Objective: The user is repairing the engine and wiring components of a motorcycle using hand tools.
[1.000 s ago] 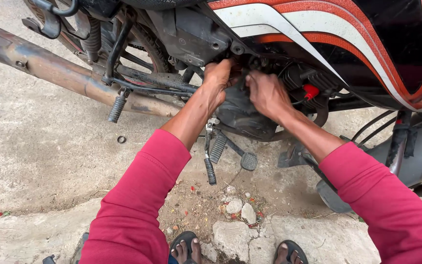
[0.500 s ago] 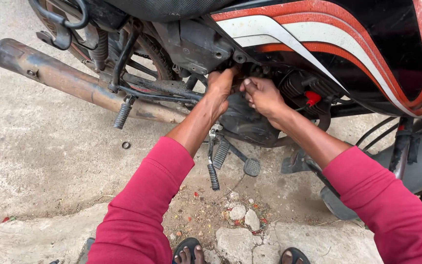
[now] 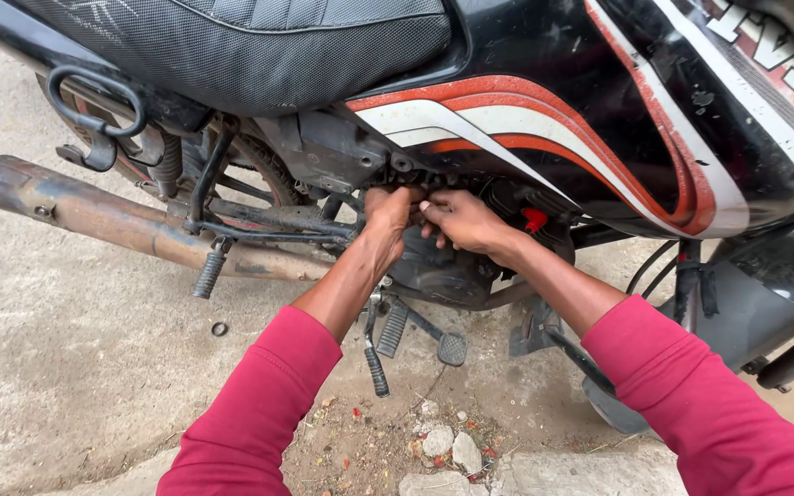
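both hands sit higher and closer together than 0.5 s ago, meeting under the side panel (image 3: 470,124) of the motorcycle (image 3: 599,110), above the engine case (image 3: 438,271). left hand (image 3: 388,213) fingers curl closed into the frame gap; right hand (image 3: 463,220) fingers pinch at a small part, too hidden to identify. view has shifted: seat (image 3: 259,46) now visible, exhaust pipe (image 3: 130,225) lower left.

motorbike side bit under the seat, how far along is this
Done: nothing shows as finished; a small ring lies loose on the concrete. In hand: left hand and right hand meet at the engine just below the side panel, fingers working something too small to see. Left: cannot tell; no part is visibly off.
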